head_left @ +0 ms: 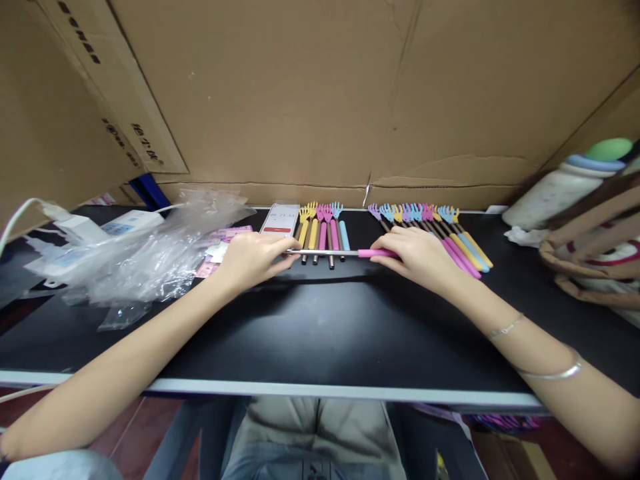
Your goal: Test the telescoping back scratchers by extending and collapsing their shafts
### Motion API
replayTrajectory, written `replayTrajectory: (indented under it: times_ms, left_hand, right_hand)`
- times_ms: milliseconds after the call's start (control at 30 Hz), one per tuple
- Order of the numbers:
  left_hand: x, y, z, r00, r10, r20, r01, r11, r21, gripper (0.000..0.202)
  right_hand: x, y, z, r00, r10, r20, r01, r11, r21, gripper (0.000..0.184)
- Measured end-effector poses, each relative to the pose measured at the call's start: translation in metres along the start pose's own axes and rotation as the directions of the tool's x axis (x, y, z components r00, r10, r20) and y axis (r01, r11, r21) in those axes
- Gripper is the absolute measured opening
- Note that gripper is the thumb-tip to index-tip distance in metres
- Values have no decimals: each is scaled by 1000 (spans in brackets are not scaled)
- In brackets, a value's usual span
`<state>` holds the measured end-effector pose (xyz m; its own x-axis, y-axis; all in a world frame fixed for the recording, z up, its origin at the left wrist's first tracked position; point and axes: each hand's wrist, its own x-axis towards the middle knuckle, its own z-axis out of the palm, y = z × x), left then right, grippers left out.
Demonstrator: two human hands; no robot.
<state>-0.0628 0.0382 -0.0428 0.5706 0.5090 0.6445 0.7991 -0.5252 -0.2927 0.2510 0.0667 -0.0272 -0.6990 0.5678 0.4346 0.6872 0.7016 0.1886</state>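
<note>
A back scratcher [335,253] with a thin metal rod and a pink handle stretches level between my two hands above the black table. My left hand [260,257] pinches the rod's far end; the fingers hide that end. Around the pink grip my right hand [417,252] is closed. Just behind the rod lies a row of small hand-shaped back scratchers [323,233] in yellow, pink and blue. A second group of back scratchers [463,243], in purple, blue, yellow and pink, lies partly behind my right hand.
Clear plastic bags [150,260] and white power strips [83,233] lie at the left. A phone [279,220] showing a timer stands near the cardboard wall [310,100]. At the right are a white bottle [555,190], a crumpled tissue [525,237] and a brown-handled bag [590,257].
</note>
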Motion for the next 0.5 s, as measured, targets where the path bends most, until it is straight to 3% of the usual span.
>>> replayTrajectory:
  times_ms: [500]
  left_hand:
    - [-1,-1,4,999,-27,21,28,998,-48,24]
  right_hand:
    - [-1,1,1,999,9,34,-9,1000,5,37]
